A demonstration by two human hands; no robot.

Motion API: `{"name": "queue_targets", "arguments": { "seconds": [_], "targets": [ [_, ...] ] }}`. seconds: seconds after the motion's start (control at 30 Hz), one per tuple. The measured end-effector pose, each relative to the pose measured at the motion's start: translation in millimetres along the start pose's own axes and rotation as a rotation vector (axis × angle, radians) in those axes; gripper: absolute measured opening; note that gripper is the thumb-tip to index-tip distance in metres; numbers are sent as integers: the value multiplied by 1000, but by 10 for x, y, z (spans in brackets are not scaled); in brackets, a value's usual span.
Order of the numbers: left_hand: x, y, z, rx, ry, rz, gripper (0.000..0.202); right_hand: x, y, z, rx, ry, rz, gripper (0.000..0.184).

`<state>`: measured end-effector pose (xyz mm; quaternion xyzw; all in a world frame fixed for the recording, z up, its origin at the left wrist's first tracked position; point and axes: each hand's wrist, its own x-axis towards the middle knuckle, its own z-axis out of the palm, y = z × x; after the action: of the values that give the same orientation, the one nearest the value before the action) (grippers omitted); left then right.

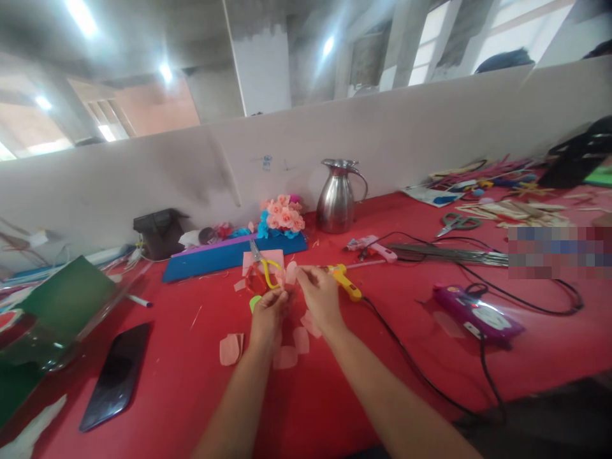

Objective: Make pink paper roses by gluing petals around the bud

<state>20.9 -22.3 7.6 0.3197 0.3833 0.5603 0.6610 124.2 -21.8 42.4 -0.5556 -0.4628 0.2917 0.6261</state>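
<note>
My left hand is closed in a pinch on a small pink crepe-paper flower piece. Beside it, my right hand pinches a pink paper petal by its edge, close against that piece. Loose cut petals lie on the red table below my hands, and a small stack of petals sits to the left. Just beyond my fingers are yellow-handled scissors, resting on a pink paper sheet. A yellow corded tool lies right of my right hand.
Finished pink flowers and a steel jug stand by the wall. A phone lies left. To the right are a pink glue gun, metal rods, grey-handled scissors and a purple corded box.
</note>
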Motion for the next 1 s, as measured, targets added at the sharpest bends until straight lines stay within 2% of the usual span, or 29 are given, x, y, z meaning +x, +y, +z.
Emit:
{"name": "queue_targets", "arguments": {
  "seconds": [0.2,0.5,1.0],
  "targets": [
    [1,-3,23,-46,21,20,29,-42,13,34,-3,-18,-14,24],
    [-3,-5,1,-73,-9,22,26,-123,-87,85,89,-51,-6,24],
    [17,-14,-8,-93,-21,45,24,-147,-35,121,110,-48,-53,28]
  ]
}}
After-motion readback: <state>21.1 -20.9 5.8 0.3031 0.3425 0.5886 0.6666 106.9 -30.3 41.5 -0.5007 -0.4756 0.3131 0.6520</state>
